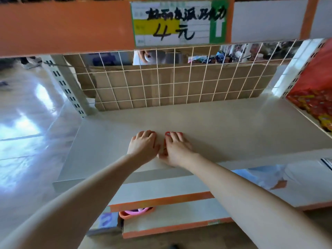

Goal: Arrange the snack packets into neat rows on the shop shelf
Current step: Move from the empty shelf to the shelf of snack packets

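Observation:
Both of my hands lie side by side on the cream shelf board point(233, 126), near its front edge. My left hand point(143, 145) curls its fingers over a small red snack packet point(153, 131), of which only a sliver shows at the fingertips. My right hand point(177, 149) covers another red snack packet point(168, 134); red shows past its fingertips and beside its thumb. Most of both packets is hidden under my palms. The two hands nearly touch.
A white wire grid point(161, 83) backs the shelf, with brown cardboard behind it. A heap of red snack packets point(312, 105) fills the neighbouring bay on the right. Overhead hangs an orange shelf edge with a handwritten price label point(172, 24). Lower shelves and a pink bowl point(136, 212) sit below.

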### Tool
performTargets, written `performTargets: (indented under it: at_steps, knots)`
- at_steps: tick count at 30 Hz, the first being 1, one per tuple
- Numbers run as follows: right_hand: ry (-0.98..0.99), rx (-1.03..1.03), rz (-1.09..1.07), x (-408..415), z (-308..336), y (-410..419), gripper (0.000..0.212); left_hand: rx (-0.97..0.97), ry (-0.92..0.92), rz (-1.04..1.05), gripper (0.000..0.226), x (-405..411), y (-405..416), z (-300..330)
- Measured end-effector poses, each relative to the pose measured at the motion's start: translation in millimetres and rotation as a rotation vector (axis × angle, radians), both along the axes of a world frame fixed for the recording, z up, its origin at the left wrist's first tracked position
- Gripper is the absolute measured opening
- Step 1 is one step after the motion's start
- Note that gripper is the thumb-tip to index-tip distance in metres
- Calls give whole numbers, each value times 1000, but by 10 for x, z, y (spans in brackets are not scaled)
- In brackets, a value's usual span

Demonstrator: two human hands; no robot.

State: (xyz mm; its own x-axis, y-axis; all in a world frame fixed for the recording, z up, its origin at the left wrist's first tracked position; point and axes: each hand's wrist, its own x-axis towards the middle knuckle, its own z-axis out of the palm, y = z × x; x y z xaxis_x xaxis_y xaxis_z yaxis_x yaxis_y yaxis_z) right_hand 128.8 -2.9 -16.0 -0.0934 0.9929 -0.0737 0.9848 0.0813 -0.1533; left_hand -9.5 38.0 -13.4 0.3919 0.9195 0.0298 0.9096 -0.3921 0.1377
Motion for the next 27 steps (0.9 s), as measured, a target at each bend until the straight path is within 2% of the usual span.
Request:
performTargets:
  at_steps: [4, 8, 12, 16, 20, 24, 27]
  knots:
    - [-8, -40, -35, -12, 42, 78, 69, 24, 10, -5, 44, 19, -5, -8]
    - [-1, 92, -58, 79, -35, 59, 52, -13, 2, -4, 41, 117, 50, 47]
    - [136, 235, -28, 265, -112, 76, 36, -42, -14, -3, 40, 285, 50, 76]
    - [93, 188, -22, 513, -74, 77, 27, -31, -35, -7, 36, 536, 7, 70]
    - [44, 165, -71, 934, -30, 15, 28, -40, -44, -5, 35, 874, -112, 79]
    - [52, 231, -107, 1497, 99, -95, 42, -8, -117, -23, 39, 1348, -244, 134]
    - [76, 278, -128, 1917, 199, -265, 44, 43, -157, -59, 43, 1791, -373, 198]
